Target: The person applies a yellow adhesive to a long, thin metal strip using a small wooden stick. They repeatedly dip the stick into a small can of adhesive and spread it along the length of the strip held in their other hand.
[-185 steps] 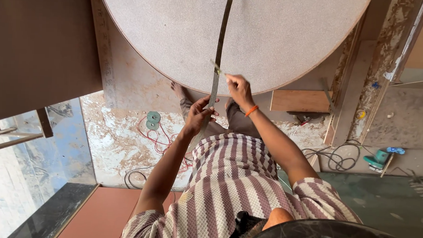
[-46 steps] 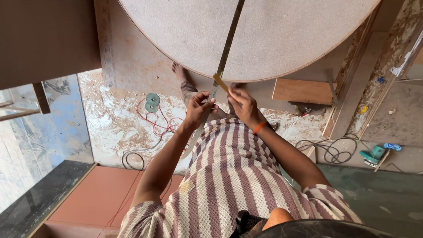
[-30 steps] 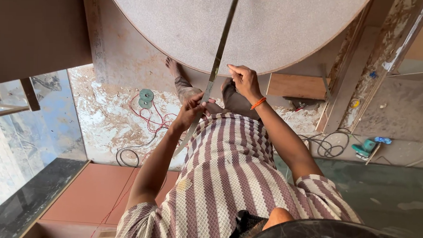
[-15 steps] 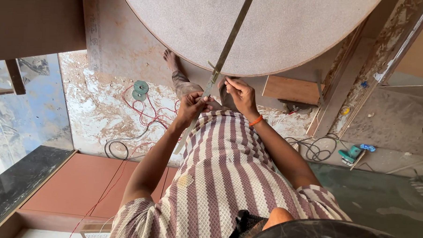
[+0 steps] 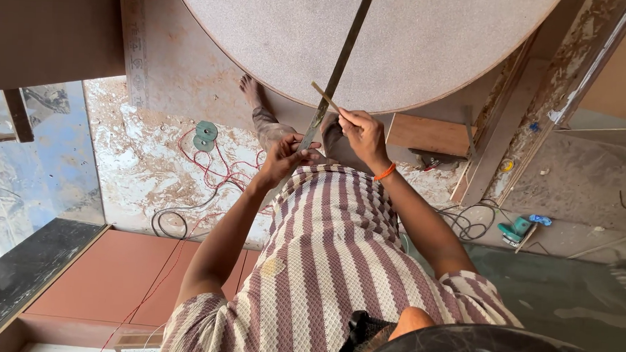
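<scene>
1. Our left hand (image 5: pixel 286 154) grips the near end of the long metal straightedge (image 5: pixel 337 69) at the round board's (image 5: pixel 428 48) near edge;
2. The straightedge runs across the board;
3. Our right hand (image 5: pixel 363 132) pinches a pencil (image 5: pixel 325 96) against it.

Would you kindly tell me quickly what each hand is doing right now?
Left hand: closed on the near end of the long metal strip.
Right hand: fingers pinching a thin pencil-like stick.

Striped shirt (image 5: pixel 330 267), orange wristband (image 5: pixel 384 172).
</scene>
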